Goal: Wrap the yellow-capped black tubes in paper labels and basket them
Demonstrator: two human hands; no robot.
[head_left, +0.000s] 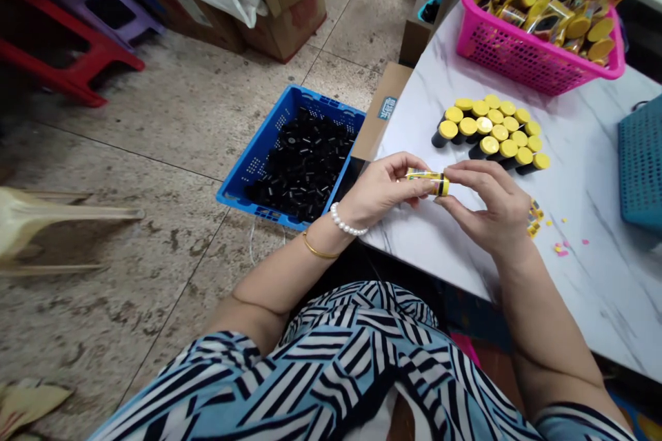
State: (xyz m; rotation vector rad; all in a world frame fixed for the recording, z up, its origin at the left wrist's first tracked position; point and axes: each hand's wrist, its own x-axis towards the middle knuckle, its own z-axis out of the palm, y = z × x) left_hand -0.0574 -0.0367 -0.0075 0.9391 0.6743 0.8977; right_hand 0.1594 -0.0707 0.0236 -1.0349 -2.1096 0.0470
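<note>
My left hand (383, 189) and my right hand (489, 203) meet over the near edge of a white marble table (594, 255). Together they pinch a small yellow-labelled tube with a black band (429, 181), held level between the fingertips. Just beyond it stands a cluster of several black tubes with yellow caps (494, 132). A few small yellow and pink scraps (548, 231) lie on the table by my right hand.
A pink basket (517, 55) of labelled yellow-capped tubes sits at the table's far end. A teal basket (641, 165) is at the right edge. On the floor to the left is a blue crate (258, 158) of black parts, with cardboard boxes and plastic stools behind.
</note>
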